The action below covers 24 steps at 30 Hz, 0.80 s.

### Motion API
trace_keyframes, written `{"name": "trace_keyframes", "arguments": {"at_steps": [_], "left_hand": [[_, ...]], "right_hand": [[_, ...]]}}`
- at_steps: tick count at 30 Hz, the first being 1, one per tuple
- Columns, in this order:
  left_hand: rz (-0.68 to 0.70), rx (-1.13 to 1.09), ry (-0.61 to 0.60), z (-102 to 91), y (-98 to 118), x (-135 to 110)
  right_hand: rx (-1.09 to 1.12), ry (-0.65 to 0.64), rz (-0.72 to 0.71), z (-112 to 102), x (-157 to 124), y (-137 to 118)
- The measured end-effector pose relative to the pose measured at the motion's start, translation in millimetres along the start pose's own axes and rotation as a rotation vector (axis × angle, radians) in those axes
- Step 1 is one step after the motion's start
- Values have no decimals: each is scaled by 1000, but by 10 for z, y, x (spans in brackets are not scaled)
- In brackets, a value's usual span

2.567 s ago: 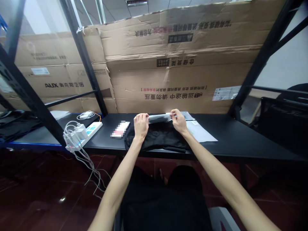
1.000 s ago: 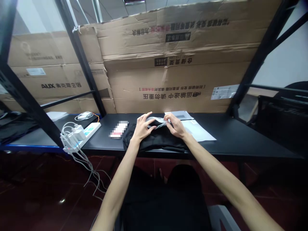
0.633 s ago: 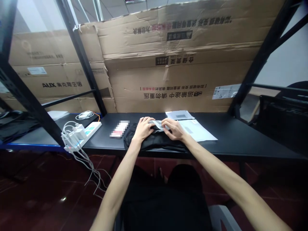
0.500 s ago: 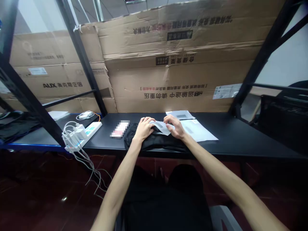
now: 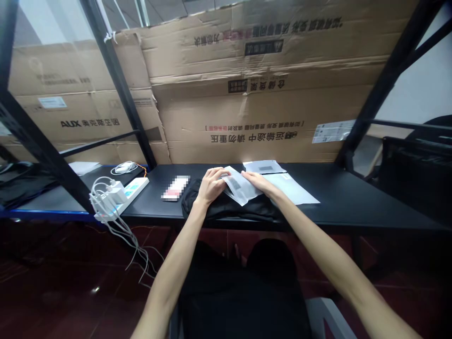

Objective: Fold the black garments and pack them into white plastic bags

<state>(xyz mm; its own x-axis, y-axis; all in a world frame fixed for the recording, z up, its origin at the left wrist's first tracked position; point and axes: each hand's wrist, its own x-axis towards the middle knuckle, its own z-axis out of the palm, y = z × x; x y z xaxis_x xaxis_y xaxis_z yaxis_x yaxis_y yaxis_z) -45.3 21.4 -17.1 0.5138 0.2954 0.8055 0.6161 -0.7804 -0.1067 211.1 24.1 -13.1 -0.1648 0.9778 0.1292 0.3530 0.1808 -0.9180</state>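
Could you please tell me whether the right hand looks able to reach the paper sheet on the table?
Probably yes: the right hand rests on the printed plastic sleeve, right beside the paper sheet, and nothing visibly stands between them.

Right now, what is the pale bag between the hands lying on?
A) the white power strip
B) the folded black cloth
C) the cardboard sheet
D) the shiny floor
B: the pale plastic bag lies across the folded black cloth, between the left hand and the right hand.

Black cloth (image 5: 236, 212) beneath a whitish packet (image 5: 240, 187) with grey patches.
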Motion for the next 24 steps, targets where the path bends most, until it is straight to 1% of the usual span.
{"name": "trace_keyframes", "arguments": {"at_steps": [2, 4, 6, 9, 12, 15, 17, 19, 21, 24], "left_hand": [[-3, -17, 43, -8, -3, -4], [-8, -25, 60, -9, -10, -11], [-12, -28, 63, -7, -17, -17], [-17, -51, 71, -2, -24, -20], [-28, -87, 97, -6, -22, -19], [-32, -140, 120, -20, -8, -21], [-42, -187, 124, -30, 2, -29], [-75, -221, 127, -36, 8, -43], [-122, -251, 138, -37, 6, -58], [-171, -315, 157, -30, -11, -74]], "right_hand": [[29, -36, -4, -16, -43, -29], [61, -35, -9, -22, -59, -39], [91, 15, -15, -29, -45, -28], [129, 125, -23, -70, -3, -2], [161, 198, -28, -161, -2, -3], [170, 245, -22, -297, -69, -26], [161, 280, -16, -424, -131, -32], [148, 320, -14, -598, -186, -14], [131, 386, -15, -827, -224, 35], [81, 529, -21, -1243, -268, 176]]}}
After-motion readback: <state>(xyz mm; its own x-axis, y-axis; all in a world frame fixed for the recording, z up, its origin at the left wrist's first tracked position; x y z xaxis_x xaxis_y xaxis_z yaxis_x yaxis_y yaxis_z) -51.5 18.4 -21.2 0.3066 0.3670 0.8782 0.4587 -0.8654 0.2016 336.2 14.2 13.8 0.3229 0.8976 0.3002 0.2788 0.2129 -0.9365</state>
